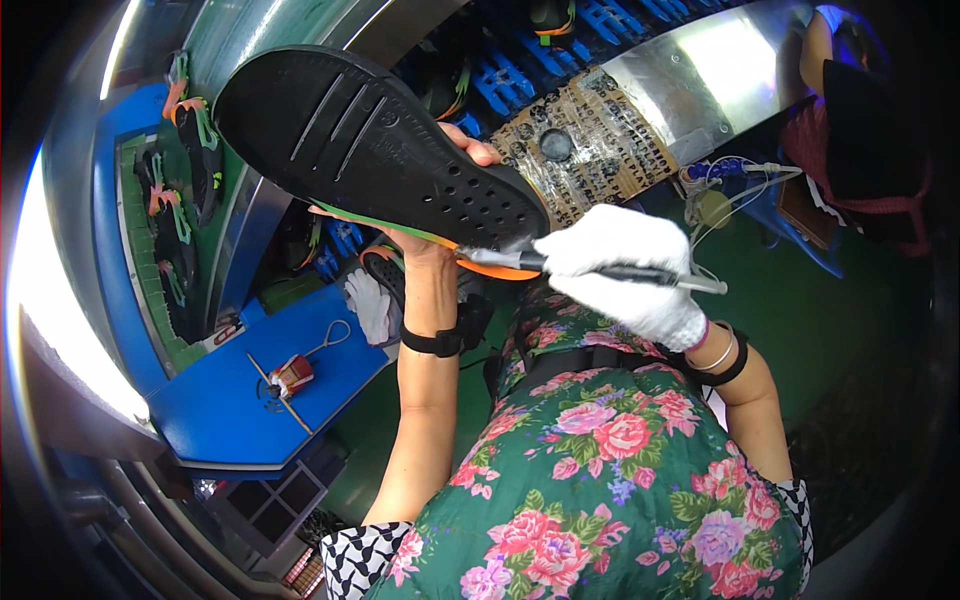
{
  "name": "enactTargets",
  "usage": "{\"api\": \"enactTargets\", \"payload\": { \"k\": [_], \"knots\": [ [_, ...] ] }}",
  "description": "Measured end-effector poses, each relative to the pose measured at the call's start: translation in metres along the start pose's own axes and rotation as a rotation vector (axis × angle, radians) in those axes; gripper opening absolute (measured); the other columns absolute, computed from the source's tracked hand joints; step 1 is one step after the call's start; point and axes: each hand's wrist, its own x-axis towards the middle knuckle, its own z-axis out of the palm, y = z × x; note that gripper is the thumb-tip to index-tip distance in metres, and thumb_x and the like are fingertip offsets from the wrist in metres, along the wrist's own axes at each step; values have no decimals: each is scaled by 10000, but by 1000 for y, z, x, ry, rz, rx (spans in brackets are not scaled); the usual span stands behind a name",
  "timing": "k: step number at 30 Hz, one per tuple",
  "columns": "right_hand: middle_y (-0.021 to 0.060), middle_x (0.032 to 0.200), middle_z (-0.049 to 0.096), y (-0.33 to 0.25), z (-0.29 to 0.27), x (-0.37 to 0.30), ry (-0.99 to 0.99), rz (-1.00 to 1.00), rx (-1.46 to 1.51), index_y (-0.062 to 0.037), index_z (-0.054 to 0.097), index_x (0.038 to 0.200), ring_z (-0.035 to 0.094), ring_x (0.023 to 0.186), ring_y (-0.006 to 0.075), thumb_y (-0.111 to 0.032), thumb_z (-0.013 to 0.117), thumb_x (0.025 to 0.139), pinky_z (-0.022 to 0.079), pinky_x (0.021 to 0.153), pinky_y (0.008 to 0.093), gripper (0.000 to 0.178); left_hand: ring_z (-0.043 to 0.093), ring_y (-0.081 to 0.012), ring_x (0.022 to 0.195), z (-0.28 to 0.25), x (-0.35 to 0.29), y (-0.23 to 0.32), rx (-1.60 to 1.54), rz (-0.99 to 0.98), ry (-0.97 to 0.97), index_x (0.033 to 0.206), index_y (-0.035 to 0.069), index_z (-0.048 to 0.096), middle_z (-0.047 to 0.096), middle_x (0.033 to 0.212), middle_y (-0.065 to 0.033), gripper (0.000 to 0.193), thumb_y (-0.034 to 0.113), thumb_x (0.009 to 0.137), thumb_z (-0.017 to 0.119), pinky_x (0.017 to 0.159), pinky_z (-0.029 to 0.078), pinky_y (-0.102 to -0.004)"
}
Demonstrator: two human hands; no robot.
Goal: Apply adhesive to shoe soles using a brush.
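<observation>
My bare left hand (424, 247) is closed round a black sandal (365, 140). The palm shows below it and the fingertips on its far side. The sandal is tilted with a broad face toward me, showing long slots, small holes, and a green and orange edge. My right hand, in a white glove (625, 265), grips a slim black pen-shaped brush (515, 259) with a greyish tip. That tip is at the sandal's near edge, beside the orange part; whether it touches cannot be made out. A thin pale tube end shows behind the glove.
Beyond the sandal lies a metal ledge (700, 70) with a taped cardboard piece (585, 140). To the left, several sandals lie on a green conveyor (160, 270). A blue table (220, 400) carries a white glove (370, 308) and a small red-and-white object (292, 375). Another person (860, 150) is at far right.
</observation>
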Motion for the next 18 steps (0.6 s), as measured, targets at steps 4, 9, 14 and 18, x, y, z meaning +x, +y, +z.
{"api": "enactTargets", "payload": {
  "k": [4,9,14,18],
  "knots": [
    [114,947,766,-4,-5,1,-43,-127,-238,-35,771,940,730,848,238,5,794,787,579,779,343,160,671,-313,1010,0,2,1,67,3,-18,1197,-115,559,623,1076,-185,782,620,934,617,971,526,-467],
    [118,966,766,4,-4,-4,20,27,14,-33,772,971,726,841,256,8,808,765,575,764,350,213,673,-311,997,-4,2,1,89,7,0,1183,-114,563,624,1074,-183,771,610,928,631,959,521,-457],
    [110,972,769,-6,-6,-6,-91,-152,-260,-29,771,964,734,876,220,9,794,796,578,794,339,174,674,-313,993,-3,3,3,161,-7,-25,1173,-120,566,624,1063,-183,755,590,926,642,941,530,-452],
    [101,937,767,5,-7,-10,23,-58,-123,-40,778,965,718,816,252,7,822,751,568,739,352,224,682,-334,973,-7,5,0,93,-44,-42,1156,-110,587,653,1032,-210,890,730,862,571,898,555,-452]
  ]
}}
